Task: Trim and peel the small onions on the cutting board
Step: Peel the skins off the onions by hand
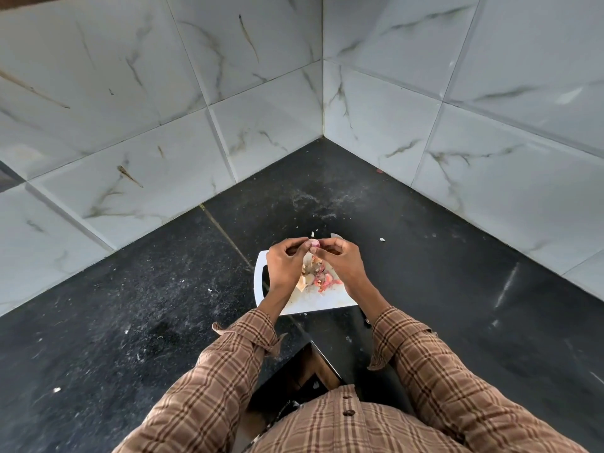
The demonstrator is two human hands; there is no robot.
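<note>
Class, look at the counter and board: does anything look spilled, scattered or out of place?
Yes. Onion skins lie heaped on the cutting board, and pale scraps have strayed onto the black counter beyond it.

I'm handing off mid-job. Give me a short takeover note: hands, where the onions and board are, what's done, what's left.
Left hand and right hand: both pinch one small onion, held above the cutting board's far edge.
Board: white, on the black counter; a pile of skins and trimmings lies on it between the wrists.
Done: some peeling, judging by the pile.
Left: finish peeling the held onion. I can't tell whether whole onions remain in the pile.
</note>
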